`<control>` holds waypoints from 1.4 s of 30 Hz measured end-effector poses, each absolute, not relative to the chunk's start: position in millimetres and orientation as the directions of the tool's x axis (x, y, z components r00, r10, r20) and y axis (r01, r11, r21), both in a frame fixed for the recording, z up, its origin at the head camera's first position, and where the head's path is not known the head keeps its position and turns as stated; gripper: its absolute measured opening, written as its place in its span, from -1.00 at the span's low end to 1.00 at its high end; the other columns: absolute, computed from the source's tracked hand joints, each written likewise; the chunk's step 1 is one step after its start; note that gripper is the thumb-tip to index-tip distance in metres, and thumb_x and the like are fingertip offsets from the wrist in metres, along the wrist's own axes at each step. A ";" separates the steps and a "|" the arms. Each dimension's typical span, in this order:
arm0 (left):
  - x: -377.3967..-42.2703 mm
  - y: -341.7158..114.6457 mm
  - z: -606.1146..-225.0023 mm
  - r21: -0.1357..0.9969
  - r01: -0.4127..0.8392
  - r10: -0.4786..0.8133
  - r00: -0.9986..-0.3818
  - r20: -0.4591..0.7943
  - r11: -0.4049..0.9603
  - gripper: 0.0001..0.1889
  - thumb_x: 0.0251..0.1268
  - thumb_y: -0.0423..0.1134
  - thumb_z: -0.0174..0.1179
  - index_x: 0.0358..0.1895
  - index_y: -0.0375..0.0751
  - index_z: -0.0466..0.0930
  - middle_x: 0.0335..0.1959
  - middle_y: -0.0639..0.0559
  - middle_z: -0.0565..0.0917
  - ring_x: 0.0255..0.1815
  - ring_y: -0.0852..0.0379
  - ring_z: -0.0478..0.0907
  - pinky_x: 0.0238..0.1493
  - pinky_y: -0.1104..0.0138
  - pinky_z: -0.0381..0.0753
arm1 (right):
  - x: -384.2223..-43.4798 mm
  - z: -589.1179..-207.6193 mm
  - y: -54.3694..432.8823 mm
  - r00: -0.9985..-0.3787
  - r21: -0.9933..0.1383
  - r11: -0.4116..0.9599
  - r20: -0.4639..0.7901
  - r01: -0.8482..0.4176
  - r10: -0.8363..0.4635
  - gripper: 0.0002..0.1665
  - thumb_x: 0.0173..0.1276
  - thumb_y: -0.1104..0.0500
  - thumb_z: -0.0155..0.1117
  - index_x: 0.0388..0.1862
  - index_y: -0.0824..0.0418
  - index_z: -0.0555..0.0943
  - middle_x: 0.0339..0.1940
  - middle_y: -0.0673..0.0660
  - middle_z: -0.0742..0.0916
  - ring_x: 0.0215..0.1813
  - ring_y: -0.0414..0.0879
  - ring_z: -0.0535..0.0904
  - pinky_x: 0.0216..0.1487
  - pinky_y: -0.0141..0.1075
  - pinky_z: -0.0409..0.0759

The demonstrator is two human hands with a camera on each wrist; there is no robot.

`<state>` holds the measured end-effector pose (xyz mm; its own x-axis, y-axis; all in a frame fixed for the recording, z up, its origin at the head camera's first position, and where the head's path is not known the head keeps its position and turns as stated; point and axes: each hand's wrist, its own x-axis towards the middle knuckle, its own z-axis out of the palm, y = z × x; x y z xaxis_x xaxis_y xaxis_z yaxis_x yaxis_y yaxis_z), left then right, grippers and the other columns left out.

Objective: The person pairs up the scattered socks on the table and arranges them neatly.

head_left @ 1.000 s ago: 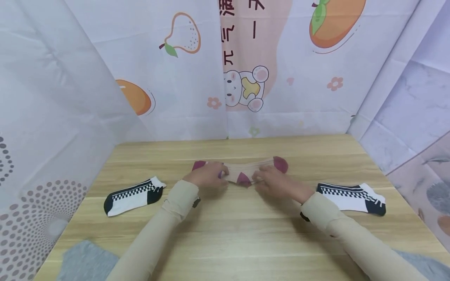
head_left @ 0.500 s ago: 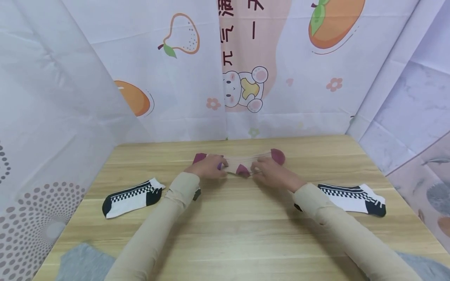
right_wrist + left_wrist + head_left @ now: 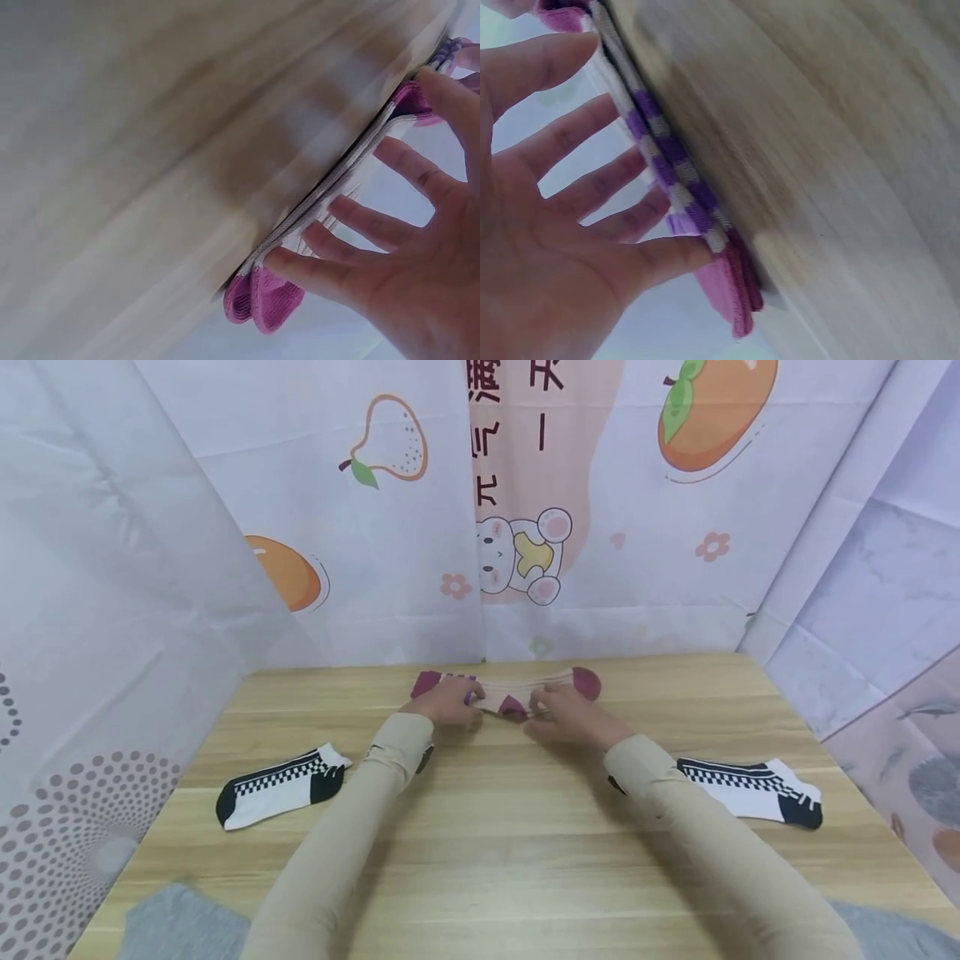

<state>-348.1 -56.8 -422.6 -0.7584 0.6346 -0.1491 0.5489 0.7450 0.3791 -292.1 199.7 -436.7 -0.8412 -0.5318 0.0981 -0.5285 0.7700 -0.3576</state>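
A pair of beige socks (image 3: 501, 693), stacked one on the other, lies crosswise near the table's far edge. It has purple stripes and a pink cuff at the left, a pink heel midway and pink toes (image 3: 279, 304) at the right. My left hand (image 3: 447, 700) touches the striped half with spread fingertips; in the left wrist view the thumb and fingers stay fairly straight along the layered edge. Farther right, my right hand (image 3: 572, 714) rests its spread fingertips on the foot part between heel and toes. Both palms stand off the fabric.
A white-and-black checkered sock (image 3: 273, 792) lies at the left, and a similar sock (image 3: 746, 789) at the right, partly behind the right sleeve. Grey fabric pieces (image 3: 180, 927) show at both near corners. A printed curtain (image 3: 375, 568) closes off the far edge.
Both hands have slid the beige socks away from the body, toward the curtain, and slightly left at the toe end. The checkered socks stay where they were.
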 end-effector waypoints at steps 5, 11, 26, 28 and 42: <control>-357.8 -56.4 -428.4 0.393 0.539 0.625 -0.770 -0.128 0.745 -0.46 0.18 -0.16 0.26 0.24 -0.29 0.53 0.12 -0.16 0.60 0.14 -0.09 0.47 0.27 0.09 0.41 | -297.2 -433.1 197.5 -0.887 -0.395 0.813 0.012 -0.429 -0.462 -0.56 0.36 -0.10 0.34 0.04 0.17 0.59 0.05 0.19 0.64 0.10 0.09 0.54 0.16 0.00 0.52; -362.2 -54.9 -432.0 0.401 0.508 0.589 -0.801 -0.106 0.762 -0.46 0.28 -0.09 0.23 0.28 -0.27 0.50 0.24 -0.17 0.56 0.29 -0.12 0.41 0.38 0.06 0.31 | -309.5 -431.5 197.3 -0.903 -0.411 0.824 -0.006 -0.389 -0.429 -0.55 0.36 -0.16 0.33 0.04 0.10 0.58 0.05 0.12 0.65 0.13 0.05 0.55 0.21 -0.02 0.50; -368.1 -48.9 -434.5 0.399 0.462 0.534 -0.841 -0.086 0.792 -0.32 0.31 0.06 0.12 0.43 -0.19 0.36 0.47 -0.18 0.33 0.52 -0.16 0.16 0.51 -0.02 0.06 | -340.5 -429.6 204.0 -0.924 -0.388 0.851 0.004 -0.355 -0.383 -0.49 0.37 -0.29 0.23 0.04 0.05 0.57 0.06 0.12 0.66 0.17 0.06 0.53 0.26 -0.01 0.45; -367.8 -47.8 -434.5 0.393 0.455 0.525 -0.846 -0.089 0.799 -0.31 0.29 0.08 0.12 0.45 -0.15 0.34 0.49 -0.18 0.29 0.53 -0.16 0.13 0.51 -0.08 0.03 | -341.4 -428.5 203.8 -0.926 -0.389 0.852 0.007 -0.351 -0.379 -0.49 0.36 -0.29 0.25 0.03 0.05 0.56 0.05 0.12 0.66 0.16 0.08 0.53 0.25 -0.01 0.45; -360.2 -45.6 -438.5 0.313 0.500 0.541 -0.839 -0.056 0.808 -0.36 0.33 0.08 0.13 0.41 -0.16 0.40 0.48 -0.18 0.31 0.52 -0.20 0.13 0.42 -0.26 0.10 | -327.2 -441.4 205.8 -0.906 -0.321 0.859 -0.003 -0.399 -0.422 -0.23 0.47 -0.27 0.09 0.46 0.17 0.35 0.54 0.33 0.28 0.54 0.33 0.08 0.44 0.35 -0.02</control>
